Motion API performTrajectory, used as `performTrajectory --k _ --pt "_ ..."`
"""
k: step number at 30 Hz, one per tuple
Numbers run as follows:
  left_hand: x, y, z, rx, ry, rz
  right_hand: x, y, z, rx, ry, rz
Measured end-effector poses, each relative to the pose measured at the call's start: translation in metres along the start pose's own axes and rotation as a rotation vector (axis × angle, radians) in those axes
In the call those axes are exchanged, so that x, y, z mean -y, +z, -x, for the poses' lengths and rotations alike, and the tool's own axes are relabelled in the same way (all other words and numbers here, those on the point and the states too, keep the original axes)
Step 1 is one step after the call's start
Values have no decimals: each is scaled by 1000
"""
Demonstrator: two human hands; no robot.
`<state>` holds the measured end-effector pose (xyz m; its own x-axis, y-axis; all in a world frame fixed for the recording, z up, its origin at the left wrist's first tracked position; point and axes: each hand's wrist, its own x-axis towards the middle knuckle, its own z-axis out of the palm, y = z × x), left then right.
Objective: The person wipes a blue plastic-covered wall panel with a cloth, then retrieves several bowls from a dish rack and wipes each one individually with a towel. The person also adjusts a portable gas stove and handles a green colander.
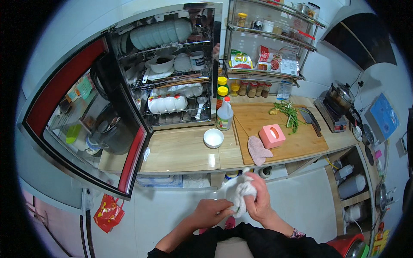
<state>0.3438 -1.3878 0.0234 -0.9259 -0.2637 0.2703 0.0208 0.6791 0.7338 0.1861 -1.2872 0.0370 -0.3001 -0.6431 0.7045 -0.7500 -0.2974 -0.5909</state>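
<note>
Above the floor, close to my body, a white dish point(228, 189) is held between my two hands. Its lower edge is pinched by my left hand point(213, 210), fingers curled. My right hand point(260, 198) grips a bunched white cloth point(244, 193) pressed against the dish. Cloth and fingers cover much of the dish, so I cannot tell whether it is a bowl or a plate. On the counter point(180, 150) ahead stands a white bowl point(213, 138). To its right a pink cloth point(258, 151) overhangs the front edge of the wooden cutting board point(300, 143).
At left, a dish cabinet point(172, 124) has its glass door point(80, 129) swung out. A plastic bottle point(225, 116) stands behind the bowl. The board carries a pink tissue box point(272, 136), green vegetables point(292, 117) and a cleaver point(309, 119). A red bag point(109, 213) lies on the floor.
</note>
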Motion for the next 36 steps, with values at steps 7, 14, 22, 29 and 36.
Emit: performTrajectory --k 7,14,22,29,36 --pt "12 -44 21 427 -300 592 21 -7 -16 817 179 -112" --pt "52 -39 53 280 -186 1436 41 20 7 273 783 -834" --pt "29 -61 49 309 -375 972 50 29 -13 404 740 -535" --pt "25 -50 78 199 -342 1181 46 44 -4 290 725 -851" --pt "17 -47 86 43 -358 1262 54 69 1 -180 1055 -1268"
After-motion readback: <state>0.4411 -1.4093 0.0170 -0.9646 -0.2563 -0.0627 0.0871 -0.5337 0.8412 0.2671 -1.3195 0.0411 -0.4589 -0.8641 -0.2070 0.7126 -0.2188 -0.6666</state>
